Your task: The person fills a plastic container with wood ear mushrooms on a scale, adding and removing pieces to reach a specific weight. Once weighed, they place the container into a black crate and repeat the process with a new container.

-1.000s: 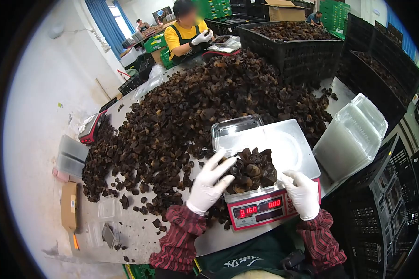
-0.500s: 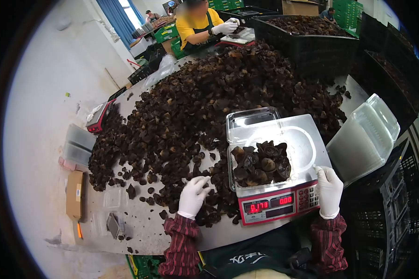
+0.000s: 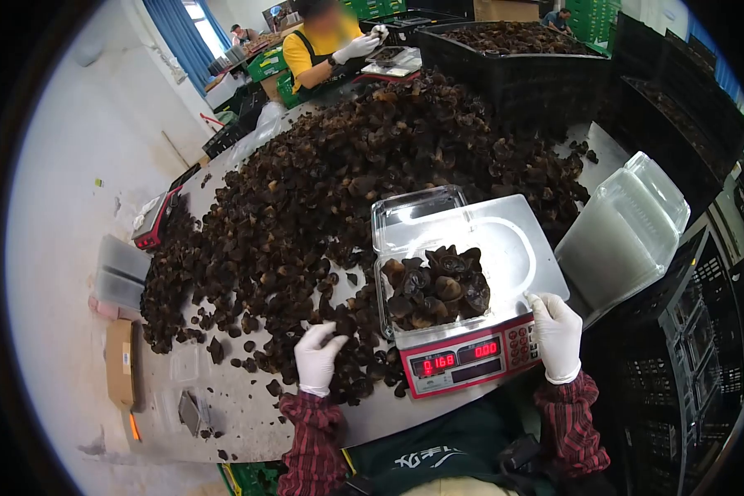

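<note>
A red scale (image 3: 463, 364) with a metal plate reads 0.168 and 0.00. On its plate sits an open clear plastic box (image 3: 417, 217) holding dark brown fungus pieces (image 3: 438, 288). My left hand (image 3: 317, 357), in a white glove, is over the near edge of the big fungus heap (image 3: 339, 165), left of the scale, its thumb and fingers apart with nothing seen between them. At the right edge of the scale plate rests my right hand (image 3: 556, 335), also gloved, fingers bent; whether it grips anything is hidden.
Stacked clear boxes (image 3: 624, 236) stand right of the scale. A black crate (image 3: 512, 83) of fungus is at the back. Across the table a person in yellow (image 3: 318, 54) works at another scale. A cardboard box (image 3: 120, 364) lies at the left.
The view has shifted, so most things appear further left. The scale reading went from 0.173 to 0.168. My left hand's thumb and fingers are spread wider.
</note>
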A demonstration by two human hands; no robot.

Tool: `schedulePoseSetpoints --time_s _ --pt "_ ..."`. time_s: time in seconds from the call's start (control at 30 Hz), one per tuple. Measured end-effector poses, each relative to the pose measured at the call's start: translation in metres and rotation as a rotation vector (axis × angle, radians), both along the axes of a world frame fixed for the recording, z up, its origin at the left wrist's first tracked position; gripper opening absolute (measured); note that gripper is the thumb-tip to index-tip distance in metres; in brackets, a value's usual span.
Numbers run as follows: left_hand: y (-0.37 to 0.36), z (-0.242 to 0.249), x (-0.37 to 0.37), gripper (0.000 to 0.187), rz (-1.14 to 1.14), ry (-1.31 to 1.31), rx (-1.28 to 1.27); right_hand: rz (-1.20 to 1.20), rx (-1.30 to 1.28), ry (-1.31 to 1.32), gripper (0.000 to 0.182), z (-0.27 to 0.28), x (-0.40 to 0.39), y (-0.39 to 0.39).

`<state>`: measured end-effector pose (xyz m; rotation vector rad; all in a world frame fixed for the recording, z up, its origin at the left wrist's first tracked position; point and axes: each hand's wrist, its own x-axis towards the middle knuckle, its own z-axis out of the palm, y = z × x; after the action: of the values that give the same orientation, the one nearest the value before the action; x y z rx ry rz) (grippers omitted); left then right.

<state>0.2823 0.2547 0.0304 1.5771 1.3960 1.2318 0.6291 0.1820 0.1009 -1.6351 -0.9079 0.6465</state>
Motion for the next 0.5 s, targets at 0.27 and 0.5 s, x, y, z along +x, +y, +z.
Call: schedulePoseSetpoints --time_s 0.27,0.5 --pt "0.022 0.112 0.091 0.038 -0.242 0.268 0.304 0.075 0.014 -0.040 0.014 0.003 -0.011 0.002" --pt "0.035 0.116 0.080 0.037 -0.243 0.368 0.314 0.036 0.061 -0.181 0.015 -0.005 0.003 0.000"
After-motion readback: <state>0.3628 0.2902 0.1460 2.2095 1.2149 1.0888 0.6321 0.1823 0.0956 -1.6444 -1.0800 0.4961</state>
